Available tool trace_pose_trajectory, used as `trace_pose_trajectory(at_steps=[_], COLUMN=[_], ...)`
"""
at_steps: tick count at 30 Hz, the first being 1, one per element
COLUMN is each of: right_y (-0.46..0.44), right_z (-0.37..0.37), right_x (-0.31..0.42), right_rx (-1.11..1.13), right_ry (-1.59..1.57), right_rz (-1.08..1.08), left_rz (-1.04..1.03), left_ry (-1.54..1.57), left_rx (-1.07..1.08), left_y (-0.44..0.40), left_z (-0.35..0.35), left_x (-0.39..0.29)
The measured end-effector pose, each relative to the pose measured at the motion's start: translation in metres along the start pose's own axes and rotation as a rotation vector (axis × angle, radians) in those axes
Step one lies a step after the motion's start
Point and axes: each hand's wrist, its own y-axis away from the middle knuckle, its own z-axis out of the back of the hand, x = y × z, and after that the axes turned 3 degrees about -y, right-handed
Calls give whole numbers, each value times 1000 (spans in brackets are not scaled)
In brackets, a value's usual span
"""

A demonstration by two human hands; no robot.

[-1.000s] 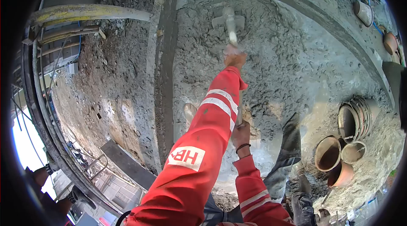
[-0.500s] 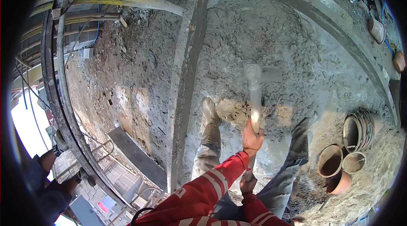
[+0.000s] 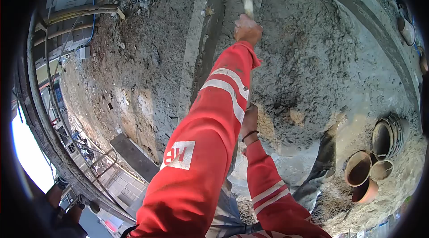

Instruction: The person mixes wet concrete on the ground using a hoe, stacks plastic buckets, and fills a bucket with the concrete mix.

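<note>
Just right of the long gray beam (image 3: 199, 50) is my hoe (image 3: 248, 2). My left hand (image 3: 248, 29) is wrapped around it up front, and my right hand (image 3: 250, 116), partly behind my red sleeve (image 3: 223, 90), grips it closer to me.

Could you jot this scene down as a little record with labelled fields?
Left hand: wrapped round the hoe's handle, farther from the body
Right hand: on the same handle, nearer the body
Sleeves: red, pale stripes
Underneath: rough grey concrete
Picture's right: buckets, some stacked
</note>
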Motion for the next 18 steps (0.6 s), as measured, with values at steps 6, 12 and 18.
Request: trace_pose_trajectory(at_steps=[6,12,18], right_y=[58,149,284], right_z=[47,130,269], right_x=[47,83,4], right_rx=[15,105,136], right_ry=[420,755,1146], right_rz=[-53,-276,-401], left_rz=[128,336,521], left_ry=[-54,42,-77], left_rx=[-21,-57,-85], left_y=[40,126,346], left_z=[-8,-39,-102], left_x=[-2,73,138])
